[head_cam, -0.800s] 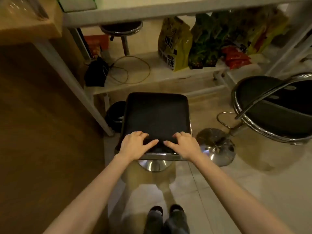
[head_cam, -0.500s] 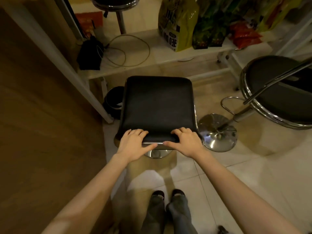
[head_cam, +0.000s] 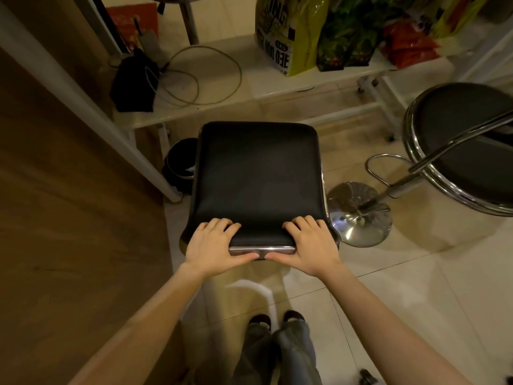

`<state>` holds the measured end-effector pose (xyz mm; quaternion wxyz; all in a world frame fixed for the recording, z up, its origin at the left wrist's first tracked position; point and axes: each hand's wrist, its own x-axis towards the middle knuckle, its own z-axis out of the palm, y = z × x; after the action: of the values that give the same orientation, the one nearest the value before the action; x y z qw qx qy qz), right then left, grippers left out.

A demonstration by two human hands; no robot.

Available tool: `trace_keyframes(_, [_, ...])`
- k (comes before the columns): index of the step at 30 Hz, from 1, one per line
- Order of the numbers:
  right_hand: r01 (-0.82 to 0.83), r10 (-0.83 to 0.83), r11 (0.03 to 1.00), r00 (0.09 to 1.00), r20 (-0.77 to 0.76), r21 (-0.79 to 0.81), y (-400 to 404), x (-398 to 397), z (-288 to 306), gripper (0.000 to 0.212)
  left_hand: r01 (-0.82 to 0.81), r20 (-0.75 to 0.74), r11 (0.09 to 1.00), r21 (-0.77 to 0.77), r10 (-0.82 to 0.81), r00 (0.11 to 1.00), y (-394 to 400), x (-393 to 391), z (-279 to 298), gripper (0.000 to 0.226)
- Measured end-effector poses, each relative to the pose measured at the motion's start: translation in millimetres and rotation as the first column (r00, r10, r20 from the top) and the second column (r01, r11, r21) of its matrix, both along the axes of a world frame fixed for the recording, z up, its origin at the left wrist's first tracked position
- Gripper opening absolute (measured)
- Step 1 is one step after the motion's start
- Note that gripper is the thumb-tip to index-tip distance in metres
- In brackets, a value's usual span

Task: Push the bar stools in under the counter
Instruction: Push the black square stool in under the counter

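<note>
A bar stool with a square black padded seat (head_cam: 258,179) and a chrome rim stands right in front of me. My left hand (head_cam: 212,247) grips the seat's near left edge, fingers on the cushion and thumb along the chrome rim. My right hand (head_cam: 308,245) grips the near right edge the same way. A second bar stool with a round black seat (head_cam: 466,145) and a chrome base (head_cam: 359,215) stands to the right, apart from the first. The counter top is out of view; its white leg (head_cam: 91,118) runs diagonally at the left.
A low white shelf (head_cam: 249,79) lies ahead with coiled cable, a black pouch (head_cam: 134,81) and several snack bags (head_cam: 347,31). A small black bin (head_cam: 180,165) sits left of the square stool. A wooden panel (head_cam: 69,218) fills the left. My feet (head_cam: 274,320) stand on pale tiles.
The view has tilted down and moved closer to the shelf; the counter top has left the frame. Both hands have spread wider along the seat's near edge, still gripping it.
</note>
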<state>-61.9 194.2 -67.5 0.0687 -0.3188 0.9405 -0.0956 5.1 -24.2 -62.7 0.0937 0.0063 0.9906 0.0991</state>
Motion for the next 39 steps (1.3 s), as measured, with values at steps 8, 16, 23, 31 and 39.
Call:
trace_keyframes(8, [-0.01,0.01,1.0,0.998,-0.055,-0.005,1,-20,-1,0.084,0.005,-0.044,1.0,0.013,-0.004,0.999,0,-16,0,0.096])
trace_keyframes(16, [-0.003,-0.001,0.999,0.995,-0.1,-0.042,-4,-49,-4,0.082,-0.006,-0.056,1.0,-0.011,0.005,0.998,-4,-46,-5,0.094])
trace_keyframes(23, [-0.017,0.012,0.999,0.991,-0.135,-0.034,-6,-79,-7,0.082,-0.016,-0.086,0.999,-0.031,0.013,0.996,-6,-73,-7,0.093])
trace_keyframes(31, [-0.053,0.049,0.998,0.988,-0.146,-0.022,1,-104,-7,0.082,-0.036,-0.11,0.999,-0.015,0.034,0.993,2,-90,-12,0.088])
trace_keyframes(39, [-0.126,0.127,0.992,0.981,-0.148,0.021,14,-130,-7,0.084,-0.109,-0.121,0.993,0.042,0.114,0.986,22,-99,-12,0.087])
